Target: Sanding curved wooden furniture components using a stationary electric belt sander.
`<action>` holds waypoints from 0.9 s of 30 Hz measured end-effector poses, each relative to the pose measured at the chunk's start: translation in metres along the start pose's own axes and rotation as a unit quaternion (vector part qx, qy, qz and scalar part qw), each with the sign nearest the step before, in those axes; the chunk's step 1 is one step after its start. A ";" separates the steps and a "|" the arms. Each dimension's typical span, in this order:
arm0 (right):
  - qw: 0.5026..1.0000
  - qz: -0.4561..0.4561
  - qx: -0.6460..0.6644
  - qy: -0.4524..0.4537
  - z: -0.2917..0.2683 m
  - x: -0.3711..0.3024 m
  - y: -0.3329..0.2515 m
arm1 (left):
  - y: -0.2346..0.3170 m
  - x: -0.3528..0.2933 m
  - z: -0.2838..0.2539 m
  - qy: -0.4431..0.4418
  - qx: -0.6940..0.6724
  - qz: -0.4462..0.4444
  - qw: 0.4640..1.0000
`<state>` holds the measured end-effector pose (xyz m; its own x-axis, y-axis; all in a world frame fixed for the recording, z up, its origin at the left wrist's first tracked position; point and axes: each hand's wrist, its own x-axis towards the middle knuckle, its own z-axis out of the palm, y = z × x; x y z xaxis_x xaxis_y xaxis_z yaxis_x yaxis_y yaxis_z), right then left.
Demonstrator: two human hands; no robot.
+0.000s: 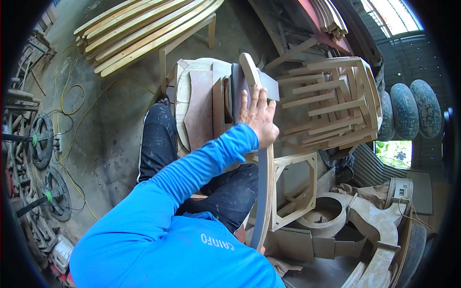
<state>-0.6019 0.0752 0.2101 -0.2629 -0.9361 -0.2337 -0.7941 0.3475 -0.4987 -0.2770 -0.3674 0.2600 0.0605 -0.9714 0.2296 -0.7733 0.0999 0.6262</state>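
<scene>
A long curved wooden slat [264, 192] stands lengthwise in front of me, from the workbench top down toward my lap. Its narrow edge is pale wood, and the broad side facing me looks grey. Across its upper part lies my left hand [259, 116], back of the hand up, fingers spread and lying flat on the wood. Only a sliver of skin of my right hand [262, 250] shows by the slat's lower end; its fingers are hidden. Behind the slat, a low bench [199, 110] carries a brown board and upright wooden strips. A grey flat piece [270, 87] lies beside the slat's top.
Similar curved slats [149, 29] lie in a row at the upper left. Stacked wooden frames [331, 103] stand on the right, with an open frame [307, 192] below them. Yellow cord [72, 173] runs over the floor. Tyres [425, 108] hang at far right; machine parts [379, 221] stand lower right.
</scene>
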 end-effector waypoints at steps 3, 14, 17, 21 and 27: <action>1.000 -0.025 0.010 0.000 -0.005 0.048 -0.063 | -0.022 0.043 0.002 -0.015 0.004 -0.017 1.000; 1.000 -0.005 0.013 0.001 0.003 0.023 -0.010 | 0.009 0.004 0.009 -0.029 0.048 -0.005 0.998; 0.999 0.013 -0.048 0.012 0.008 -0.014 0.036 | 0.025 -0.023 0.005 -0.011 0.017 0.005 1.000; 0.998 0.041 0.045 -0.006 0.002 0.012 0.009 | 0.008 0.000 0.003 0.003 0.021 -0.007 1.000; 0.995 -0.076 0.048 -0.042 -0.015 0.068 -0.064 | -0.040 0.056 0.004 -0.022 0.051 -0.030 0.998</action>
<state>-0.5775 -0.0112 0.2384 -0.0935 -0.9720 -0.2154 -0.7638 0.2088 -0.6108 -0.2451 -0.4270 0.2452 0.0829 -0.9837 0.1594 -0.8299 0.0204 0.5576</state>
